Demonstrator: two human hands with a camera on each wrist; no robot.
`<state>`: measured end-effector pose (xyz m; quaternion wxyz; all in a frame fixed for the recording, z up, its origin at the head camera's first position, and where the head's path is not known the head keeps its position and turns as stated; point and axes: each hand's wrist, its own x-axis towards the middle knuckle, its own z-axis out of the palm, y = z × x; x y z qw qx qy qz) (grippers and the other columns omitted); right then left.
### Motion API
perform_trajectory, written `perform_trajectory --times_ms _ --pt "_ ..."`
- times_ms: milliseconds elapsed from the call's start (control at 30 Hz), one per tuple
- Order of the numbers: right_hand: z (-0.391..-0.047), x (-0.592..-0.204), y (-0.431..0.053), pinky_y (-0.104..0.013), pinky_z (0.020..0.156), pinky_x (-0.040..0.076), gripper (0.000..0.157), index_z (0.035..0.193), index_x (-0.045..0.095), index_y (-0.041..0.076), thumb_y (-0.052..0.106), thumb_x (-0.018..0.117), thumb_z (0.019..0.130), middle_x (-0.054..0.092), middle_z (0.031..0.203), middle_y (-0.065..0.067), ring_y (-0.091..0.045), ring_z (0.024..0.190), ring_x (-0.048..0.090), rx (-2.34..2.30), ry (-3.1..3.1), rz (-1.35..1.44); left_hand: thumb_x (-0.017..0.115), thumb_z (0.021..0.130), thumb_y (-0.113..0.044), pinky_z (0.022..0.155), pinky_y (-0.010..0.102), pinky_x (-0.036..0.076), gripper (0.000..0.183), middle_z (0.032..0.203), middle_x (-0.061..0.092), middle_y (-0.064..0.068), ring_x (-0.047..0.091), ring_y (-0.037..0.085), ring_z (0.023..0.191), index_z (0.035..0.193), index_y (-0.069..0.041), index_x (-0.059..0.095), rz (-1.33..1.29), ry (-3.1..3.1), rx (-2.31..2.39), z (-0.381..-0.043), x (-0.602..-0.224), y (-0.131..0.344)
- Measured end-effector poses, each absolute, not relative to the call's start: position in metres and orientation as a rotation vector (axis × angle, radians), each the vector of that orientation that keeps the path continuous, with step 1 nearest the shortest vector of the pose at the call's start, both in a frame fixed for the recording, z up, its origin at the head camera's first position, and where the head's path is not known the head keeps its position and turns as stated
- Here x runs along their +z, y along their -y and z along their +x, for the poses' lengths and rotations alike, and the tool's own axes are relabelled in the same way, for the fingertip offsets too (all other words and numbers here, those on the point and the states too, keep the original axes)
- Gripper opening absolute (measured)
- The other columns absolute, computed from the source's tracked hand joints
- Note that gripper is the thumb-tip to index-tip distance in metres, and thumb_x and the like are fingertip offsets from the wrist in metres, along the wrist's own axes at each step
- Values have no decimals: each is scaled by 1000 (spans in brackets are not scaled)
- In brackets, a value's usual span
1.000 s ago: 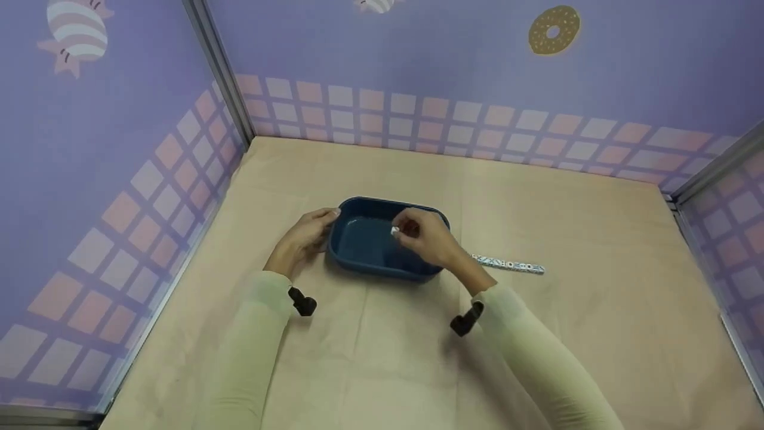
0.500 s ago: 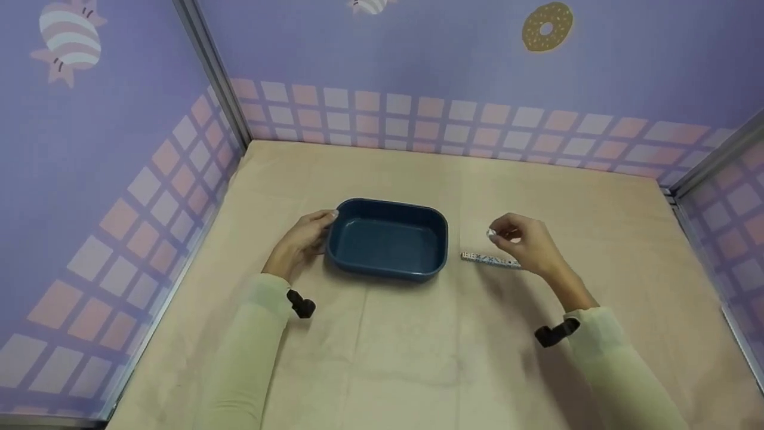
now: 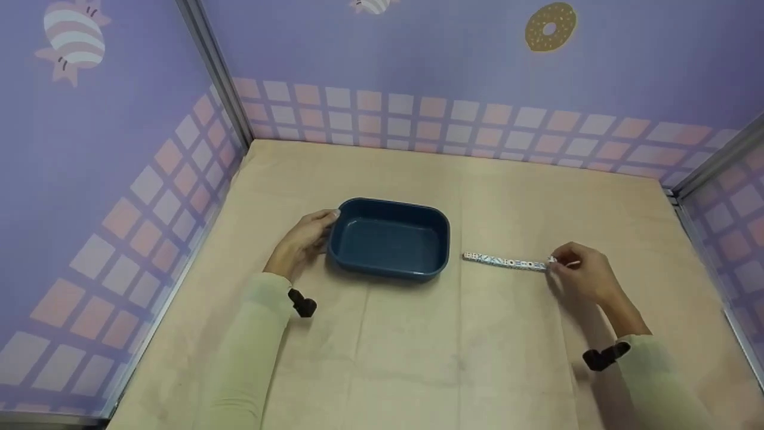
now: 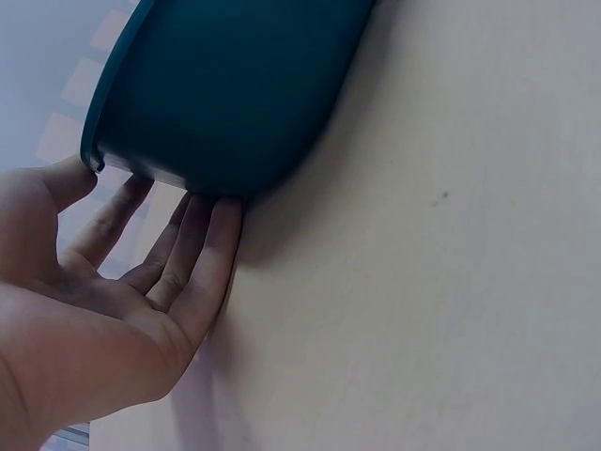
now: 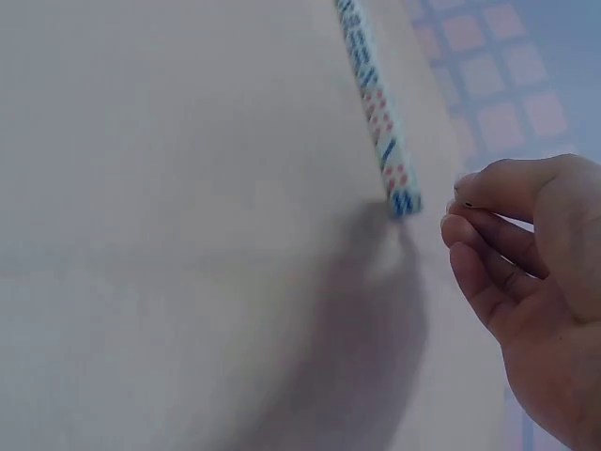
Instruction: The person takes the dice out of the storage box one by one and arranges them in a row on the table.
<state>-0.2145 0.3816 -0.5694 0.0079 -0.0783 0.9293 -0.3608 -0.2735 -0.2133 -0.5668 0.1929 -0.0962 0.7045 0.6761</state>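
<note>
A dark blue rectangular box [image 3: 388, 245] stands open-topped on the table, its inside bare. My left hand [image 3: 303, 237] holds it by its left end. In the left wrist view the thumb sits at the rim and the other fingers [image 4: 211, 254] touch the outer wall. To the right of the box lies a straight row of small white dice [image 3: 504, 261] with blue and red pips. At the row's right end, my right hand [image 3: 588, 272] pinches a small white die [image 3: 552, 260] between thumb and fingertips. Those fingertips mostly hide it in the right wrist view.
A beige cloth [image 3: 406, 352] with fold lines covers the table. Purple panels [image 3: 418, 54] with pink and white squares stand along the back and both sides, joined by metal posts [image 3: 218, 71] at the corners.
My right hand has moved from over the box to the right, carrying the die to the right end of the row. My left hand and the box have stayed in place.
</note>
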Motion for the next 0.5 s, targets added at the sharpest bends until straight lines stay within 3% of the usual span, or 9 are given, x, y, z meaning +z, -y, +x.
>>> perform_trajectory --times_ms 500 --pt "-210 -584 -389 -23 85 49 18 118 70 4 2 72 100 71 112 -13 -30 105 65 -1063 -2905 -242 61 109 -44 102 42 51 48 141 65 8 63 24 127 148 -17 61 -323 -2000 1863 -277 -568 212"
